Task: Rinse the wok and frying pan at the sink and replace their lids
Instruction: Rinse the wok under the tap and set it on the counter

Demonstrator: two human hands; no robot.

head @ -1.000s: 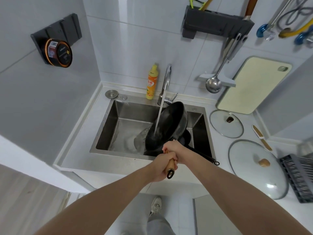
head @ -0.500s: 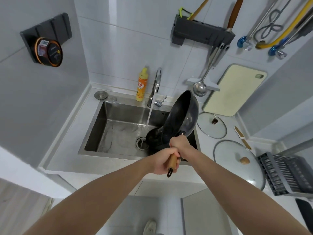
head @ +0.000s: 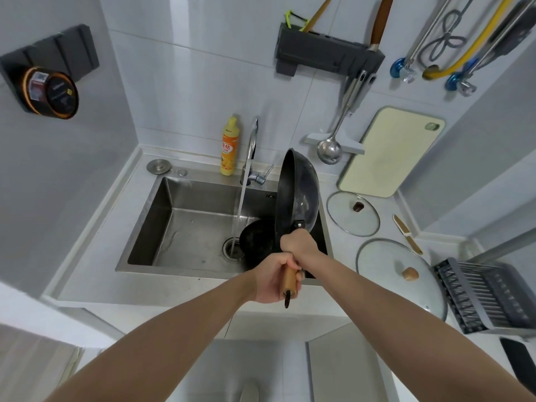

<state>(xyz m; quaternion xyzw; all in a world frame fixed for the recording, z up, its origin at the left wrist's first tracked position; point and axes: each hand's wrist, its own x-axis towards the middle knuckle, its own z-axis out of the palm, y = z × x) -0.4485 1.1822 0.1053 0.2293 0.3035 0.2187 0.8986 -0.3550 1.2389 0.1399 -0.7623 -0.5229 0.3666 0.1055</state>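
Observation:
The black wok stands almost on edge above the right side of the steel sink, its opening turned left. Both hands grip its wooden handle: my left hand near the handle's end, my right hand higher up by the bowl. Below the wok, the black frying pan lies in the sink beside the drain. Water runs from the tap straight into the drain, left of the wok. On the counter to the right lie two glass lids, a small one and a large one.
A yellow dish-soap bottle stands behind the sink. A cream cutting board leans on the right wall, a ladle hangs beside it. A knife and a grey dish rack sit on the right counter.
The wok has been lifted out from under the water stream and moved right, tipping up more steeply. The water now falls straight into the drain.

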